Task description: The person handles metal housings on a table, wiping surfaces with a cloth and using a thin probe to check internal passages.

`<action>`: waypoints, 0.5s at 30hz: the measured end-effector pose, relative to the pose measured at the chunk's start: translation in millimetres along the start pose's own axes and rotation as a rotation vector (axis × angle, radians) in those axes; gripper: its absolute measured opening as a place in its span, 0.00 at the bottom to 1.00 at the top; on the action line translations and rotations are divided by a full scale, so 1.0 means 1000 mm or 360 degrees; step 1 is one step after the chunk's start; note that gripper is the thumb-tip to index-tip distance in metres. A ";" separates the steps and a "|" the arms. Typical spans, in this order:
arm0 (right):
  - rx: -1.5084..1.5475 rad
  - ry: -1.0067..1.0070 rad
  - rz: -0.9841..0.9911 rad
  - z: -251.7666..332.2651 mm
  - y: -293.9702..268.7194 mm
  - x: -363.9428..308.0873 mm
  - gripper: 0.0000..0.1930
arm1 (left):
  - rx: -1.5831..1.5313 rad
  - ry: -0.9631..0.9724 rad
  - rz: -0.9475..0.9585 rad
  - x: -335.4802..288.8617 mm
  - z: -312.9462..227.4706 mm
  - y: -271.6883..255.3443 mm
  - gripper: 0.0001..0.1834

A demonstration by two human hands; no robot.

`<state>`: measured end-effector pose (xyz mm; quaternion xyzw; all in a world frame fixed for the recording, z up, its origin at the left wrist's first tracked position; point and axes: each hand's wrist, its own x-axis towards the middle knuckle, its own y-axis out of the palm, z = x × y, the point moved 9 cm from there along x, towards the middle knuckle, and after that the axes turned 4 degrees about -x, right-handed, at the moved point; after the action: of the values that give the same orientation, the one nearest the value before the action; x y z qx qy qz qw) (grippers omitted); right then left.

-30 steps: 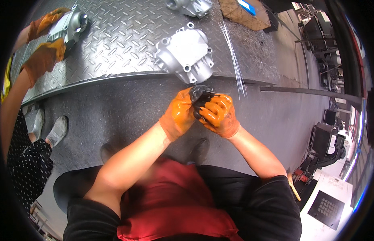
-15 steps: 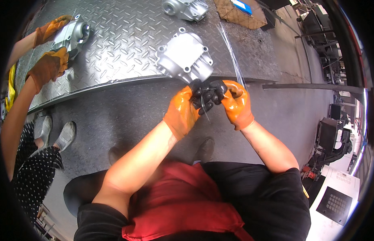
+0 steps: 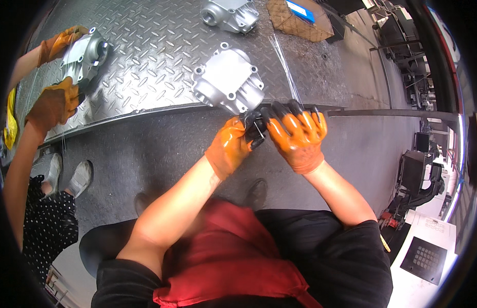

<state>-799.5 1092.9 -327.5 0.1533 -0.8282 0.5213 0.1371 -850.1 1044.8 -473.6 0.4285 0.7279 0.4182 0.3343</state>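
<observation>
Uncurled since the earlier frame, the right hand (image 3: pixel 298 137) spreads its grip, any hold unclear, just short of the wire bundle (image 3: pixel 285 68), whose length runs away across the counter (image 3: pixel 146 61). Left hand (image 3: pixel 232 145) pinches a thin wire (image 3: pixel 259 129) below the silver casting (image 3: pixel 225 74).

My left hand (image 3: pixel 229 146) and right hand (image 3: pixel 298 132) are side by side at the near edge of the table (image 3: pixel 151 61). A metal part (image 3: pixel 225 77) sits there, wires (image 3: pixel 283 64) to its right. Behind it, a second part (image 3: pixel 232 15) sits left of a box (image 3: pixel 282 21).
</observation>
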 end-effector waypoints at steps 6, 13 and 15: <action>0.0225 -0.0088 0.0209 0.007 0.016 0.003 0.23 | 0.1588 0.0457 -0.0001 -0.003 -0.023 0.003 0.20; 0.0242 -0.0082 0.0486 0.015 0.024 0.017 0.14 | 0.0602 0.0222 -0.0065 -0.007 -0.010 -0.012 0.12; 0.0353 0.0021 0.0652 0.016 0.031 0.015 0.09 | 0.0216 0.0176 -0.0141 -0.006 -0.004 -0.021 0.08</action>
<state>-826.7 1089.3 -354.3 -0.0072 -0.7789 0.6269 0.0163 -858.4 1032.4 -489.9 0.3938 0.7901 0.3758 0.2819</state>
